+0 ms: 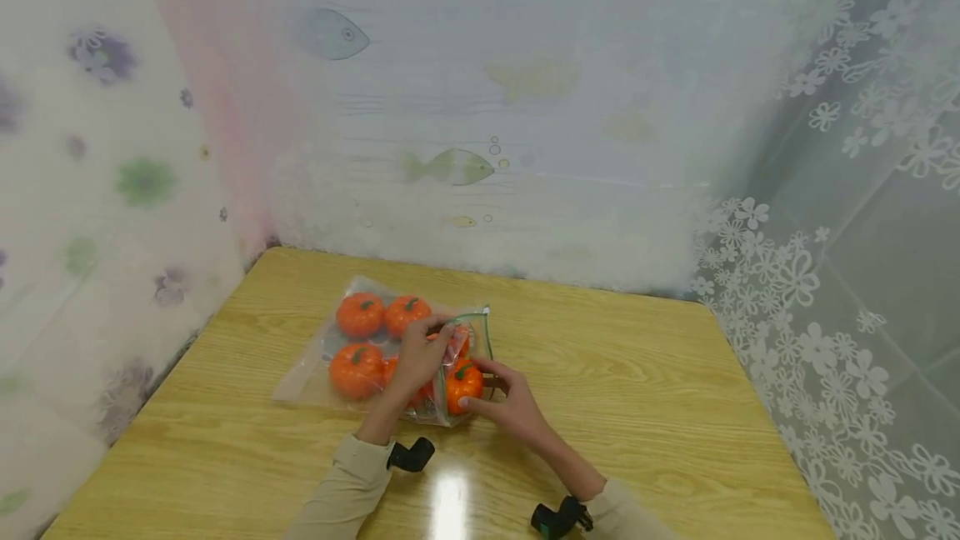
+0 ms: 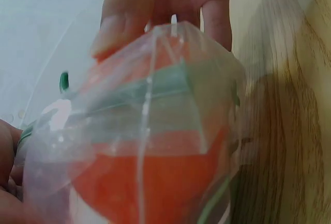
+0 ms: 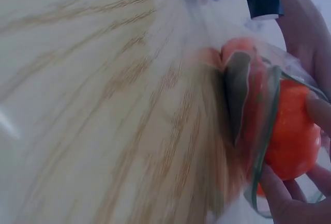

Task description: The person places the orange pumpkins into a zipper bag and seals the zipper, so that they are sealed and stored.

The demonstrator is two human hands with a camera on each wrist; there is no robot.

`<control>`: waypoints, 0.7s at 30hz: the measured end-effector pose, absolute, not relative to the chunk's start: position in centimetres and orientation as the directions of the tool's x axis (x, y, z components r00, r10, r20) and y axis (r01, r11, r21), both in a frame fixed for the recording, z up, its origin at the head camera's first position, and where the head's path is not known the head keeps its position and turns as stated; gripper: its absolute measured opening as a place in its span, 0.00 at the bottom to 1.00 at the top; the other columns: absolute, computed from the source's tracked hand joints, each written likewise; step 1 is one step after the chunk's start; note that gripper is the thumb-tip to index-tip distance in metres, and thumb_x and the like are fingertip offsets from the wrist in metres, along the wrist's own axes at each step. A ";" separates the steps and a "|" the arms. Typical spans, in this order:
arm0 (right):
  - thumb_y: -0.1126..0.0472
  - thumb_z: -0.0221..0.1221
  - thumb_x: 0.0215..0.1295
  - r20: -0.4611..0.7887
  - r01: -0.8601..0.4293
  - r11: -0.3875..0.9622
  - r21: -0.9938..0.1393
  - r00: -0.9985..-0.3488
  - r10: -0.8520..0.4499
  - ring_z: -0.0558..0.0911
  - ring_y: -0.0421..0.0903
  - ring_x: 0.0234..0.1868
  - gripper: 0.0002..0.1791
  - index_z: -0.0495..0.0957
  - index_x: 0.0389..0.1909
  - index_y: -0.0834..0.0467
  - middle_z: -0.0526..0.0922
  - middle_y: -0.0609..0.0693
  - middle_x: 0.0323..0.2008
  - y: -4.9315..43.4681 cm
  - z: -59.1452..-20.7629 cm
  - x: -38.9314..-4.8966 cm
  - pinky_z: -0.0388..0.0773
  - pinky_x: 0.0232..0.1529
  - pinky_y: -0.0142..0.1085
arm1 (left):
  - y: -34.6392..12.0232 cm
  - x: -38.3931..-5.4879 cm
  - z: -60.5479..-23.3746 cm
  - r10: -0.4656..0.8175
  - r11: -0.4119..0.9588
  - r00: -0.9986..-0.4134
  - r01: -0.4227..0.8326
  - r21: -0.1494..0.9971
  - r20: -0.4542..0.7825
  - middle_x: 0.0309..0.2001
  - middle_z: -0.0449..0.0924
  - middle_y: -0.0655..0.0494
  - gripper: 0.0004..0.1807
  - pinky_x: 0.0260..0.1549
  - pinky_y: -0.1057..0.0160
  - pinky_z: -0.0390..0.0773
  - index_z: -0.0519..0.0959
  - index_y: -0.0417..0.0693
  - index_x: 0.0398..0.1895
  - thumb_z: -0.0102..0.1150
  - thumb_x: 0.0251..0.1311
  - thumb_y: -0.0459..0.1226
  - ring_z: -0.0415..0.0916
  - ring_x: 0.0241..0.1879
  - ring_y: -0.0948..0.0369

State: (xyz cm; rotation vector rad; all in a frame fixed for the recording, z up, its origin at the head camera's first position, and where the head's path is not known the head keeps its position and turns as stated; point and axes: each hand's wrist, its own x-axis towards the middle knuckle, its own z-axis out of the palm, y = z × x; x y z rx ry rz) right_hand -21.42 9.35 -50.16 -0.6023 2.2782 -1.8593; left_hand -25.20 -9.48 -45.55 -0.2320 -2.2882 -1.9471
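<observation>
A clear zip bag [image 1: 303, 382] with a green seal strip lies on the table with several orange toy pumpkins [image 1: 360, 315] inside, their stems dark green. My left hand [image 1: 415, 363] reaches over the bag and pinches the plastic near its mouth. At that mouth, on the right side, my right hand [image 1: 517, 413] grips one pumpkin [image 1: 465, 390] between thumb and fingers. In the right wrist view this pumpkin [image 3: 294, 131] sits at the green-edged opening. Through the plastic, the left wrist view shows a blurred orange pumpkin [image 2: 145, 188] close up.
The wood-grain table [image 1: 637, 390] extends to the right of the bag. Behind it hangs a pale curtain [image 1: 600, 148] printed with fish; flowered sheets stand at both sides. A black wrist camera [image 1: 411, 455] sits on the left cuff, another [image 1: 557, 518] on the right.
</observation>
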 end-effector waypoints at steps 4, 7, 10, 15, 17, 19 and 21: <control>0.64 0.68 0.67 0.149 -0.230 0.153 -0.961 -0.898 -0.414 0.79 0.62 0.59 0.34 0.69 0.73 0.60 0.73 0.62 0.67 8.3 -49.9 -21.6 0.85 0.50 0.38 | -9.5 -24.6 -44.2 0.074 0.134 -0.984 0.168 0.977 0.160 0.41 0.81 0.31 0.14 0.19 0.69 0.76 0.79 0.24 0.54 0.47 0.77 0.28 0.74 0.20 0.60; 0.63 0.66 0.68 0.129 -0.214 0.149 -0.965 -0.890 -0.437 0.78 0.64 0.62 0.35 0.67 0.74 0.60 0.71 0.62 0.68 7.9 -49.8 -21.8 0.85 0.50 0.37 | -9.6 -24.4 -43.8 0.084 0.130 -0.984 0.165 0.978 0.155 0.42 0.82 0.31 0.15 0.18 0.70 0.76 0.78 0.24 0.55 0.47 0.77 0.29 0.74 0.19 0.62; 0.63 0.64 0.70 0.103 -0.192 0.140 -0.971 -0.871 -0.481 0.76 0.64 0.64 0.35 0.64 0.75 0.61 0.69 0.63 0.70 8.0 -49.7 -22.1 0.84 0.53 0.38 | -9.7 -24.8 -44.6 0.074 0.123 -0.985 0.165 0.979 0.157 0.43 0.82 0.32 0.15 0.17 0.71 0.75 0.78 0.27 0.56 0.47 0.78 0.30 0.72 0.17 0.65; 0.64 0.60 0.72 0.074 -0.172 0.125 -0.977 -0.826 -0.559 0.73 0.64 0.68 0.34 0.62 0.76 0.61 0.66 0.63 0.73 8.5 -49.6 -22.4 0.82 0.58 0.39 | -9.9 -25.4 -45.7 0.062 0.143 -0.984 0.176 0.974 0.169 0.46 0.83 0.36 0.15 0.16 0.71 0.73 0.81 0.32 0.55 0.50 0.78 0.34 0.71 0.17 0.66; 0.65 0.59 0.72 0.068 -0.172 0.124 -0.977 -0.811 -0.582 0.72 0.64 0.68 0.33 0.62 0.76 0.61 0.66 0.63 0.73 8.6 -49.6 -22.6 0.81 0.58 0.39 | -10.0 -25.5 -45.8 0.066 0.148 -0.983 0.181 0.972 0.173 0.46 0.83 0.37 0.14 0.17 0.70 0.73 0.81 0.33 0.54 0.50 0.77 0.33 0.72 0.18 0.65; 0.65 0.59 0.72 0.060 -0.174 0.138 -0.975 -0.803 -0.592 0.73 0.63 0.68 0.33 0.63 0.76 0.61 0.66 0.62 0.73 8.5 -49.8 -22.7 0.81 0.58 0.37 | -10.0 -25.5 -45.8 0.069 0.152 -0.983 0.180 0.972 0.172 0.45 0.83 0.39 0.14 0.18 0.70 0.73 0.82 0.34 0.54 0.51 0.77 0.33 0.72 0.19 0.64; 0.65 0.60 0.73 0.049 -0.170 0.150 -0.974 -0.804 -0.593 0.73 0.63 0.68 0.33 0.63 0.76 0.61 0.66 0.62 0.73 8.4 -49.9 -22.8 0.81 0.58 0.37 | -10.1 -25.4 -45.8 0.073 0.161 -0.982 0.184 0.970 0.174 0.44 0.84 0.39 0.14 0.20 0.69 0.72 0.82 0.34 0.54 0.50 0.77 0.33 0.72 0.20 0.63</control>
